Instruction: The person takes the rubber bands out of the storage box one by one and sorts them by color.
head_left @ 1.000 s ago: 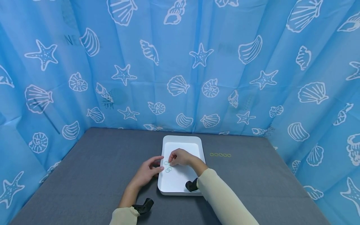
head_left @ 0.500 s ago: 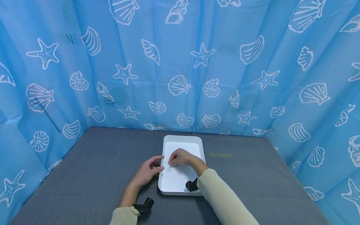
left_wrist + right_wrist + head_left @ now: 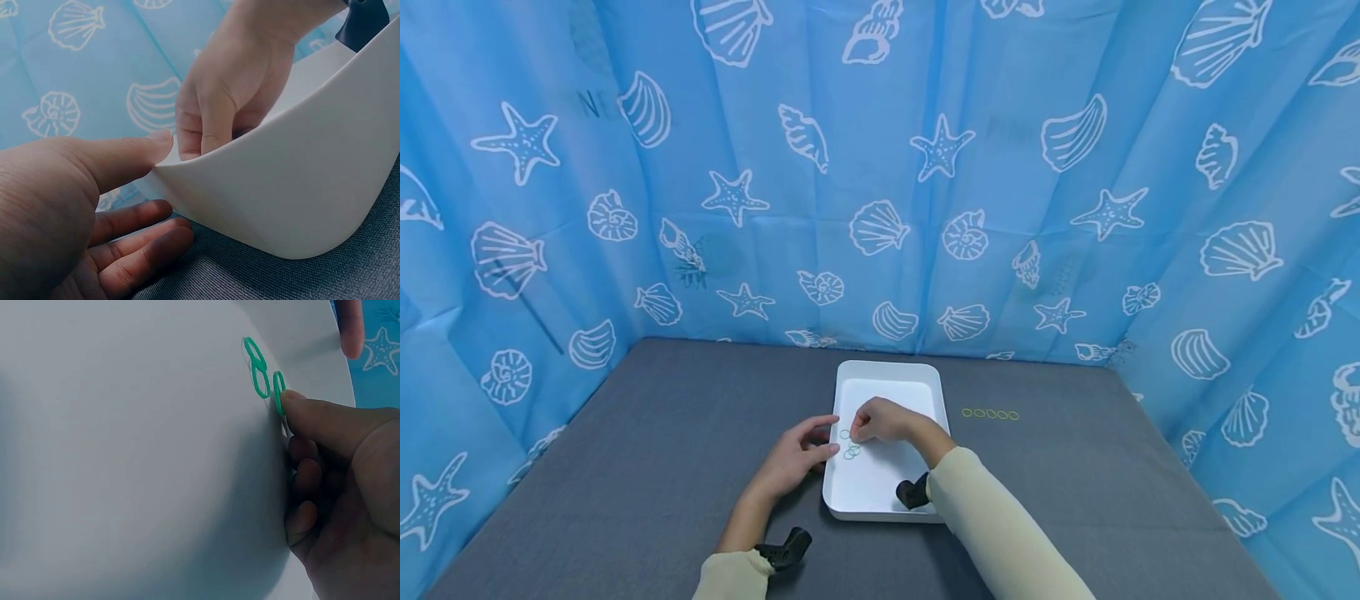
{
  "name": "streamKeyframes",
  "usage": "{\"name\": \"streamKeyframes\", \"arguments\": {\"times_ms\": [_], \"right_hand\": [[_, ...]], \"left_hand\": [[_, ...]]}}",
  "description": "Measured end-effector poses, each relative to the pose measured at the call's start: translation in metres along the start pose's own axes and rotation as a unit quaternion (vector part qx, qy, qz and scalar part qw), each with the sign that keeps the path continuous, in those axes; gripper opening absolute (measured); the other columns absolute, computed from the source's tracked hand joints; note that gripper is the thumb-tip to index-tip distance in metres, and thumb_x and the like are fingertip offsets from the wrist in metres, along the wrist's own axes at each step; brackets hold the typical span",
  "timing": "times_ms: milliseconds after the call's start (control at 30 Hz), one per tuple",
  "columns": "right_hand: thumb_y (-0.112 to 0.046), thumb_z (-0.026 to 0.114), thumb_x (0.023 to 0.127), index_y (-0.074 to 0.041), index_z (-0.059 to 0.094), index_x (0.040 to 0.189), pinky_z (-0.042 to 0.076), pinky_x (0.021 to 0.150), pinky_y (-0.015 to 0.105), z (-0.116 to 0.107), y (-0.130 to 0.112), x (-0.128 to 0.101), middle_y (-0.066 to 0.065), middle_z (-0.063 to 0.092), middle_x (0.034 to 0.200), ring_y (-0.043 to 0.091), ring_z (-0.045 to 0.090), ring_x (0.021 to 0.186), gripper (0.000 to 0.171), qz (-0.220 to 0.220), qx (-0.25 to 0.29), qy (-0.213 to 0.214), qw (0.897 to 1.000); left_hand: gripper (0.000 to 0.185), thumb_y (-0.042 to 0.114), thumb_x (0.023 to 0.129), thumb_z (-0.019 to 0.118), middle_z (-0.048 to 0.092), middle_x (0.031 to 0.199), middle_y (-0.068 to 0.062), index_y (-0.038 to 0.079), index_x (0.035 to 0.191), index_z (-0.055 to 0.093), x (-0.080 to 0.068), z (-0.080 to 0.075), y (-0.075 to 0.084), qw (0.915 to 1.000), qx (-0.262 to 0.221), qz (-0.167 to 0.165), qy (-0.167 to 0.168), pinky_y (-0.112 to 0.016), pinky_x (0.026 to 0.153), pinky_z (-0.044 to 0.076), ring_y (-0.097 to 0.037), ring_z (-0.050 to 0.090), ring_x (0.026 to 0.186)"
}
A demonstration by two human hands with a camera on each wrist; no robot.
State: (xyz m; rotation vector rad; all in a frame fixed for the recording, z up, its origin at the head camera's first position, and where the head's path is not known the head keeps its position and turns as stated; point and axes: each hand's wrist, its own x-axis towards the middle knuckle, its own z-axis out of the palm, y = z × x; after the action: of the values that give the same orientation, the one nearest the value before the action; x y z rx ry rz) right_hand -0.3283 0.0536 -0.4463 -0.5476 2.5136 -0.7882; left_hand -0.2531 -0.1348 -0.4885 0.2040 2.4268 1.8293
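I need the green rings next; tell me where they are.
In the head view, the green rings lie in the white tray, by its left wall, under the right hand.

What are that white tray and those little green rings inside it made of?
The white tray looks like thin moulded plastic with a smooth matte finish: rounded corners, an even curved wall. The green rings look like thin rubber or silicone bands, slightly translucent; the pictures leave that open. The right hand touches one.

A white rectangular plastic tray (image 3: 917, 379) sits mid-table on the grey cloth-covered table (image 3: 625, 467), toward its far edge. Small green rubber rings (image 3: 850, 446) lie in the tray by its left rim. A row of yellow-green rings (image 3: 990, 414) lies on the table right of the tray.
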Motion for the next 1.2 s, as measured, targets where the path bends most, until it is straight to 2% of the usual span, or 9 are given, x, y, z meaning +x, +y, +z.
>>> {"name": "streamKeyframes", "arguments": {"times_ms": [233, 567, 833, 1200], "right_hand": [[-0.014, 0.067, 0.093, -0.013, 0.069, 0.082, 0.042, 0.073, 0.029, -0.005, 0.001, -0.004, -0.001, 0.061, 0.077, 0.014, 0.054, 0.075, 0.011, -0.009, 0.007, -0.002, 1.0], [-0.01, 0.064, 0.094, -0.008, 0.068, 0.082, 0.041, 0.063, 0.026, -0.011, 0.01, -0.007, 0.001, 0.059, 0.074, 0.014, 0.051, 0.069, 0.012, -0.029, 0.041, 0.025, 0.998], [-0.007, 0.062, 0.094, -0.005, 0.068, 0.085, 0.043, 0.067, 0.028, -0.019, 0.01, -0.015, 0.002, 0.06, 0.078, 0.015, 0.052, 0.073, 0.011, -0.044, 0.046, 0.056, 0.996], [-0.007, 0.06, 0.096, -0.004, 0.066, 0.089, 0.044, 0.069, 0.03, -0.042, 0.019, -0.034, 0.002, 0.059, 0.081, 0.016, 0.05, 0.076, 0.01, -0.063, 0.067, 0.104, 0.99]], "left_hand": [[0.044, 0.02, 0.092, 0.068, 0.058, 0.12, -0.014, 0.014, 0.135, 0.057, 0.0, -0.001, 0.0, 1.0, 0.001, 0.003, -0.001, -0.034, 0.069, 0.055, -0.021, 0.058, 0.083], [0.046, 0.021, 0.092, 0.068, 0.058, 0.118, -0.013, 0.014, 0.136, 0.056, 0.0, 0.0, -0.001, 1.0, -0.004, 0.004, -0.002, -0.033, 0.069, 0.054, -0.021, 0.059, 0.082], [0.047, 0.02, 0.092, 0.068, 0.059, 0.119, -0.015, 0.01, 0.136, 0.055, 0.0, -0.001, -0.001, 0.9998, -0.016, 0.011, -0.008, -0.036, 0.068, 0.054, -0.021, 0.058, 0.08], [0.046, 0.021, 0.092, 0.069, 0.059, 0.118, -0.014, 0.014, 0.135, 0.057, 0.0, 0.0, -0.003, 0.9999, -0.009, 0.002, -0.005, -0.034, 0.069, 0.054, -0.021, 0.059, 0.081]]}}
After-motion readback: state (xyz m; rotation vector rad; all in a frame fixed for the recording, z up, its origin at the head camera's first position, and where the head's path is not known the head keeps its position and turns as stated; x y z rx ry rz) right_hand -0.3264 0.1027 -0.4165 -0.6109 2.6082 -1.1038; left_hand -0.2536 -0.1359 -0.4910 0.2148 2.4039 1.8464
